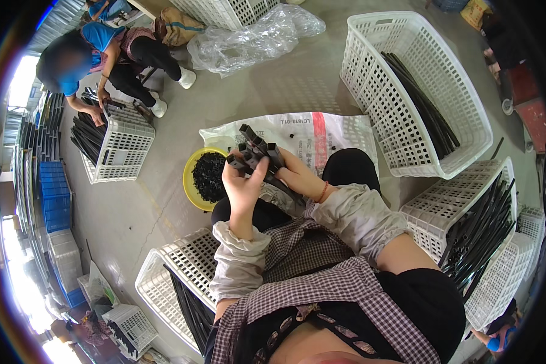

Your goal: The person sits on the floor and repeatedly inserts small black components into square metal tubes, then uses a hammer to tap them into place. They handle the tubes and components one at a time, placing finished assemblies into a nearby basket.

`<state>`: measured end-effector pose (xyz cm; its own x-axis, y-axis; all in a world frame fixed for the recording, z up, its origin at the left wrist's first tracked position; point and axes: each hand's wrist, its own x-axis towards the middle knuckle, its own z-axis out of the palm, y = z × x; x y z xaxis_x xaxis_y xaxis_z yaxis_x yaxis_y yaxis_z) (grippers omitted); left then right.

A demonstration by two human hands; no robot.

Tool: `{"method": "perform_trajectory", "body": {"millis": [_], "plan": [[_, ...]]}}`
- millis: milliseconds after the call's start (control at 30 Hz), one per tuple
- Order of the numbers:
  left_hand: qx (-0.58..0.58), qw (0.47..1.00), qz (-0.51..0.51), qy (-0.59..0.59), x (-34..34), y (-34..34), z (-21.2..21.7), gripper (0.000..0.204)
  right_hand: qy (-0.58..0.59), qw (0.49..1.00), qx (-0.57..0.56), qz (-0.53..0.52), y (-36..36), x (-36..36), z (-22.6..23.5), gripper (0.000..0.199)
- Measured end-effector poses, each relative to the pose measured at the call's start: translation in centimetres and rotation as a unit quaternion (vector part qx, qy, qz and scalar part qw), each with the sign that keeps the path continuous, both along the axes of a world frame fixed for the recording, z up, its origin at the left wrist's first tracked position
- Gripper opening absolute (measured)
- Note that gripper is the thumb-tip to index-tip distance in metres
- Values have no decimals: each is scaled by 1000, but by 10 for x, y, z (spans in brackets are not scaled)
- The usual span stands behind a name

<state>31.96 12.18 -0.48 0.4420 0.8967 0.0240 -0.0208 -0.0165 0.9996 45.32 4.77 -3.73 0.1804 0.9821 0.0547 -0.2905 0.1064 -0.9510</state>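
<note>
A small bundle of black square tubes (258,142) stands upright over my lap, their open ends facing up. My left hand (242,187) grips the bundle from the left, thumb across the front. From the right side, my right hand (299,175) is closed round the same tubes, with its fingers partly hidden behind them. Just left of my hands, a yellow bowl (191,189) on the floor holds many small black pieces (208,176), too small to make out. The lower ends of the tubes run down between my legs, partly covered by my hands.
A printed white sack (353,130) lies under my feet area with a few black bits on it. White crates (467,91) of black tubes stand to the right; another crate (182,247) is at lower left. A person (112,54) handles tubes at a crate (127,136). Clear plastic film (255,45) lies ahead.
</note>
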Motion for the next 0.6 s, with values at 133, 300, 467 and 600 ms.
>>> {"method": "perform_trajectory", "body": {"millis": [133,300,467,600], "plan": [[11,999,2,-50,-4,1,4,28,-57,998,9,-23,-1,-2,1,47],[87,995,34,-22,-1,-1,-2,26,-39,999,5,-23,0,-2,4,46],[51,996,76,-23,4,-8,0,27,-40,999,-15,-30,-1,-1,-6,39],[43,997,54,-38,4,-11,7,28,-11,1000,-27,-8,-2,1,-20,33]]}}
